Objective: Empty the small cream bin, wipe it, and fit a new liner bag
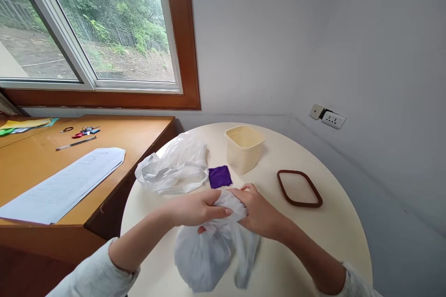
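Observation:
Both my hands grip the gathered top of a full white plastic bag (205, 260) near the front of the round table. From the left, my left hand (198, 209) is closed round the bunched plastic, its thumb lying across it. My right hand (256, 211) is closed on the right side of the same bunch. A loose strip of the bag hangs down below my right hand. What fills the bag is hidden. Just beyond my hands lies a folded purple cloth (220, 177), and behind it stands an open cream plastic bin (243, 158).
Another crumpled white plastic bag (177, 164) lies at the table's (289, 255) back left. A brown rounded frame (315, 190) rests on the right. Left of it all, a wooden desk (139, 137) bears papers (66, 185), a pen (75, 143) and keys (88, 130).

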The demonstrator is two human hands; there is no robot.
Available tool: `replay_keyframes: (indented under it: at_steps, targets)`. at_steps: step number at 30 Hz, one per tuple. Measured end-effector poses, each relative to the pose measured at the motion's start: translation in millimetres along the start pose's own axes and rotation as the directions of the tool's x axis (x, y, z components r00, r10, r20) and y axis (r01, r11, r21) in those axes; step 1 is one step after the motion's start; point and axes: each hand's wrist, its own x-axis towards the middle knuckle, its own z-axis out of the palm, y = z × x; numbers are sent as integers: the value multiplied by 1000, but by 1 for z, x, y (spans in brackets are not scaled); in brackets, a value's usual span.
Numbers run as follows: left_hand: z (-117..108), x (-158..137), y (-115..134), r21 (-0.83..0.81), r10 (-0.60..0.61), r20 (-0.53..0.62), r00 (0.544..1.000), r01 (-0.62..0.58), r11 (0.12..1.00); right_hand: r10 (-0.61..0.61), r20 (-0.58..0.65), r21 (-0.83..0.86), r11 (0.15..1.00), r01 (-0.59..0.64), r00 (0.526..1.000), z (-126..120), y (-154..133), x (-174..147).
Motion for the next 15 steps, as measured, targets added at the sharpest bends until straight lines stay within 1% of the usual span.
replay_keyframes:
  at_steps: [2, 4, 5, 6, 7, 8, 9, 10, 11, 12, 13, 14, 15]
  targets:
    - [-7, -7, 0, 34, 15, 5, 1000, -15, 999, 56, 52, -20, 998, -55, 997, -6, 17, -1]
    - [-13, -15, 0, 110, 104, 40, 994, -107, 988, 125, 141, 26, 991, -130, 982, -20, 31, -6]
    - [-14, -18, 0, 192, 146, 83, 986, -159, 968, 155, 176, 72, 983, -170, 972, -28, 35, -8]
    - [-15, -20, 1, 299, 175, 128, 976, -206, 932, 182, 204, 125, 970, -210, 962, -37, 38, -11]
    - [-14, -21, 1, 421, 186, 155, 970, -235, 876, 217, 220, 184, 948, -259, 951, -45, 38, -14]
    - [-12, -20, 2, 548, 183, 144, 973, -232, 804, 256, 233, 249, 917, -312, 938, -52, 37, -16]
    - [-9, -18, 2, 662, 178, 93, 980, -195, 723, 292, 253, 319, 875, -365, 922, -57, 35, -20]
    - [-5, -15, 2, 751, 188, 14, 982, -134, 646, 319, 283, 394, 821, -413, 905, -60, 32, -23]
    - [-1, -11, 0, 810, 218, -76, 973, -67, 582, 324, 326, 469, 760, -449, 888, -59, 29, -27]
    - [2, -6, -1, 844, 264, -155, 952, -11, 536, 305, 374, 542, 695, -473, 876, -55, 25, -30]
    - [5, -1, -4, 860, 323, -219, 921, 26, 510, 265, 421, 607, 628, -487, 867, -48, 20, -34]
    - [7, 3, -6, 863, 390, -270, 880, 42, 504, 212, 466, 662, 560, -498, 859, -37, 16, -37]
    - [9, 7, -8, 853, 453, -320, 832, 44, 521, 151, 511, 704, 491, -513, 846, -23, 11, -39]
